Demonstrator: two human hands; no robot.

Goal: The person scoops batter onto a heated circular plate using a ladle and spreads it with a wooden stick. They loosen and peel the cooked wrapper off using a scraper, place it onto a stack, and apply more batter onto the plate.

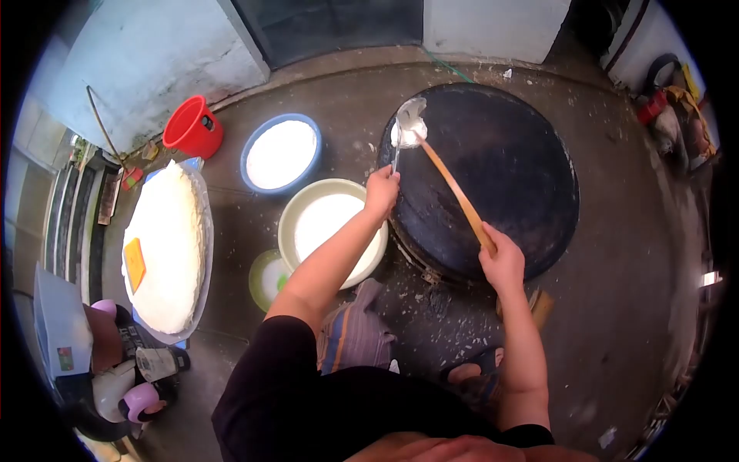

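My left hand [382,191] is closed round the handle of a metal ladle [411,109], held over the far left edge of a large round black griddle [493,173]. White batter [408,134] shows at the ladle's head. In my right hand [503,260] is a long wooden stick [453,182], slanting across the griddle. Its far tip meets the white batter beside the ladle; the shape of that tip is hidden. Just left of the griddle, below my left forearm, stands a cream basin [288,231] of white batter.
A blue basin [245,165] with white contents and a red bucket [206,138] stand at the left. Nearby, a pale stack of flat sheets [171,246] carries an orange scraper [135,265]. A small green bowl [255,286] sits beside the cream basin. Scraps litter the floor.
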